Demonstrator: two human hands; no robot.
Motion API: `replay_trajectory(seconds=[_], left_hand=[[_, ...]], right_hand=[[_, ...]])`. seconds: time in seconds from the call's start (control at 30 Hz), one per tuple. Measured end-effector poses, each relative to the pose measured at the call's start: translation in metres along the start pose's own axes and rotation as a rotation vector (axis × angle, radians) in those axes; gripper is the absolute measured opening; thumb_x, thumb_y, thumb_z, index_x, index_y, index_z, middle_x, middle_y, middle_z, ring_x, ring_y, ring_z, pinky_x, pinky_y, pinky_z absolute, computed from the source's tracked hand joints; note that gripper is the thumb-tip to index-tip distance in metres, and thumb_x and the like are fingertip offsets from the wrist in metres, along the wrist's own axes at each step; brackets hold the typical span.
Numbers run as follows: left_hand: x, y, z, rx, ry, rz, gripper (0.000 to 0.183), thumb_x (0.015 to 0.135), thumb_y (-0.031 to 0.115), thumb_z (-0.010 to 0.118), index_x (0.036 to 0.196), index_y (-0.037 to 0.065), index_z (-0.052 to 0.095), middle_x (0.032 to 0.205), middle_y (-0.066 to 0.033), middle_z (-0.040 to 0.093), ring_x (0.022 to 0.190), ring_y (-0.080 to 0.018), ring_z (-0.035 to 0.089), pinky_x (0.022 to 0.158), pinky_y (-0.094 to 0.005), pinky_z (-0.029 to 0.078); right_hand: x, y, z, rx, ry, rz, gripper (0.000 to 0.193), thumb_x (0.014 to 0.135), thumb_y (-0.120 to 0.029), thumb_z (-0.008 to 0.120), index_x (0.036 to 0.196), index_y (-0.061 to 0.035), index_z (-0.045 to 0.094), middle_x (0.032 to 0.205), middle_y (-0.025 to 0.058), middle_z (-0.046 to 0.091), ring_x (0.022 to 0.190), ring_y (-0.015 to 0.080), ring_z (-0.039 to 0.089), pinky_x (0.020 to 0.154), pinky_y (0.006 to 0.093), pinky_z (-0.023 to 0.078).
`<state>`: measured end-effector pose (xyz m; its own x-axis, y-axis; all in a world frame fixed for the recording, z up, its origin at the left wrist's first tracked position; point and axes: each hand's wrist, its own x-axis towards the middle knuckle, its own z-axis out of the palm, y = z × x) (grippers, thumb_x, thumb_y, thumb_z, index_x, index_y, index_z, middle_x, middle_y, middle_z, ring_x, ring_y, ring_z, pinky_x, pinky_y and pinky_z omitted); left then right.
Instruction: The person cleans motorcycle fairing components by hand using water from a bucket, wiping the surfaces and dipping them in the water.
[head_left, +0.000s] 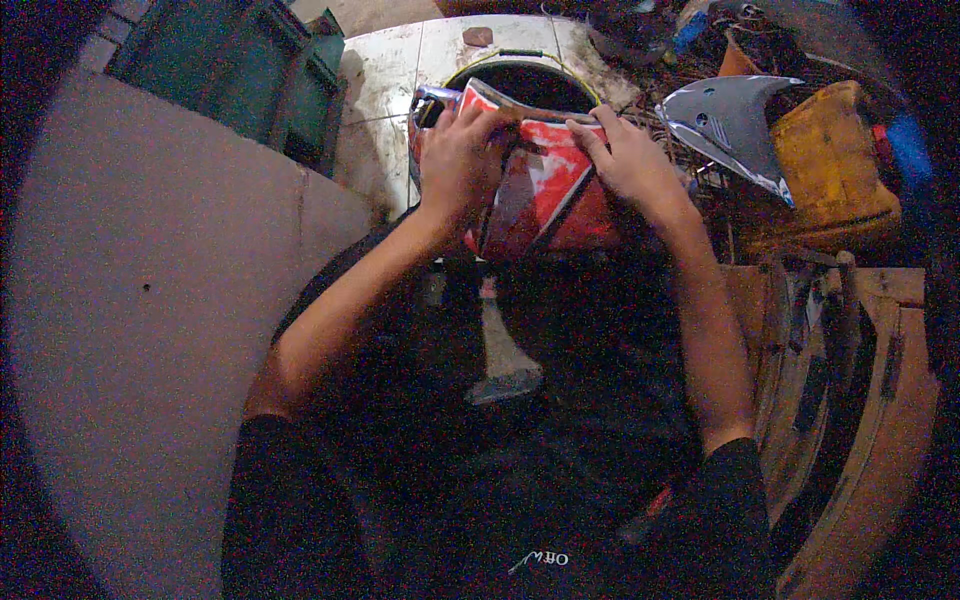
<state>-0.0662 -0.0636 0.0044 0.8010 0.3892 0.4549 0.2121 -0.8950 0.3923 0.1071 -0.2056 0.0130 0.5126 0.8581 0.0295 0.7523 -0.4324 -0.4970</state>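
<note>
A red motorcycle body panel point(560, 195) with white, worn-looking patches and dark stripes is tilted up in front of me. My right hand point(640, 165) grips its upper right edge, thumb on the face and fingers over the rim. Bent fingers of my left hand point(462, 160) press on the panel's upper left part. A small brownish patch shows by those fingertips; whether it is a held piece or part of the panel I cannot make out. Just behind the panel stands a dark bucket point(525, 85) with a thin yellow handle.
A grey body panel point(735, 130) leans against a yellow container point(840, 165) on the right. Wooden furniture point(880, 350) is at the lower right. Dark green boxes point(225, 75) stand far left beside a pale wall-like surface point(160, 330). Stained white tiles point(385, 70) lie beyond the bucket.
</note>
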Motion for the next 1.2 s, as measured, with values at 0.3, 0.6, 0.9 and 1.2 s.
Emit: replay_trajectory(seconds=[0.3, 0.6, 0.9, 1.2], left_hand=[[0.014, -0.004, -0.002, 0.121, 0.212, -0.048, 0.018, 0.081, 0.019, 0.06, 0.098, 0.017, 0.066, 0.086, -0.0102, 0.064, 0.076, -0.0294, 0.061, 0.067, -0.0427, 0.047], [0.021, -0.013, 0.008, -0.092, 0.082, -0.118, 0.022, 0.074, 0.015, 0.066, 0.096, 0.012, 0.067, 0.091, -0.0109, 0.066, 0.088, -0.0297, 0.062, 0.077, -0.0398, 0.049], [0.012, -0.008, 0.01, -0.118, 0.058, 0.111, 0.019, 0.075, 0.011, 0.065, 0.093, 0.01, 0.069, 0.089, -0.0107, 0.067, 0.083, -0.0312, 0.063, 0.076, -0.0396, 0.05], [0.017, -0.037, 0.018, -0.502, 0.051, -0.12, 0.021, 0.08, 0.015, 0.066, 0.1, 0.01, 0.069, 0.096, -0.0123, 0.066, 0.085, -0.0265, 0.064, 0.073, -0.036, 0.05]], right_hand=[[-0.002, 0.003, -0.004, 0.017, -0.03, 0.011, 0.049, 0.094, -0.046, 0.044, 0.115, -0.0017, 0.05, 0.105, 0.0274, 0.06, 0.1, 0.0442, 0.057, 0.085, 0.0491, 0.044], [-0.004, 0.003, -0.005, 0.01, -0.063, 0.067, 0.051, 0.094, -0.048, 0.041, 0.118, -0.0029, 0.048, 0.107, 0.0288, 0.059, 0.102, 0.0448, 0.056, 0.087, 0.0492, 0.044], [-0.004, 0.0, -0.007, 0.008, -0.006, 0.022, 0.051, 0.094, -0.048, 0.042, 0.117, -0.0031, 0.049, 0.106, 0.0285, 0.059, 0.102, 0.044, 0.056, 0.087, 0.0484, 0.044], [-0.001, -0.005, -0.003, 0.02, -0.003, 0.037, 0.05, 0.094, -0.047, 0.043, 0.116, -0.0023, 0.049, 0.106, 0.0277, 0.06, 0.103, 0.0433, 0.056, 0.087, 0.048, 0.044]])
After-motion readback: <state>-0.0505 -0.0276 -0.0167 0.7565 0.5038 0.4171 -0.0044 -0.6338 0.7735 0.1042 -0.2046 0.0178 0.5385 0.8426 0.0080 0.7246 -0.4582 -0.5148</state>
